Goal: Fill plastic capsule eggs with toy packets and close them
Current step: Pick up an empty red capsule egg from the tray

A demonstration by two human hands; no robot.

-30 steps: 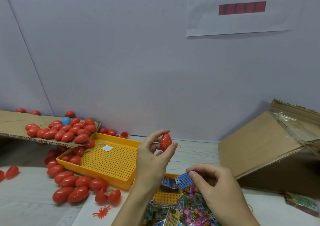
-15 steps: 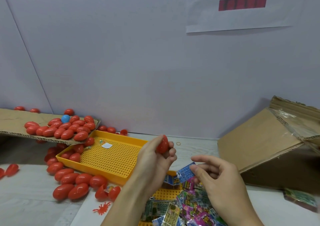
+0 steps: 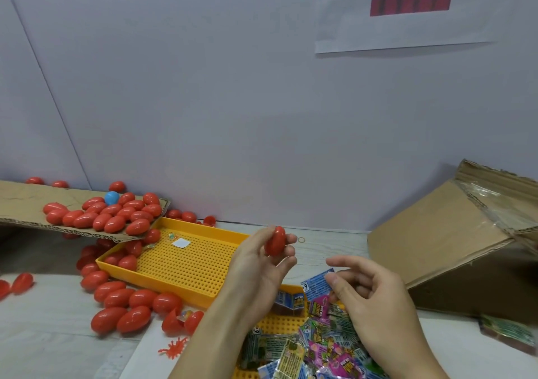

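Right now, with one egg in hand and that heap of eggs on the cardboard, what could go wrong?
The red egg sits only in the left hand's fingertips, above the table; it could slip and roll. The egg pile crowds the sloping cardboard sheet's edge, so a nudge might spill more onto the yellow tray. The right hand pinches just a corner of the blue packet, which could drop back into the packet heap.

**Head view: closed egg held, packet pinched**

The left hand (image 3: 259, 265) grips a closed red capsule egg (image 3: 275, 241) above the bench (image 3: 52, 349). The right hand (image 3: 375, 300) pinches a blue toy packet (image 3: 317, 280) over a heap of packets (image 3: 320, 352). An empty-centred yellow perforated tray (image 3: 186, 265) lies left of the hands, red eggs (image 3: 128, 303) beside it. A tilted cardboard box (image 3: 442, 242) stands right.
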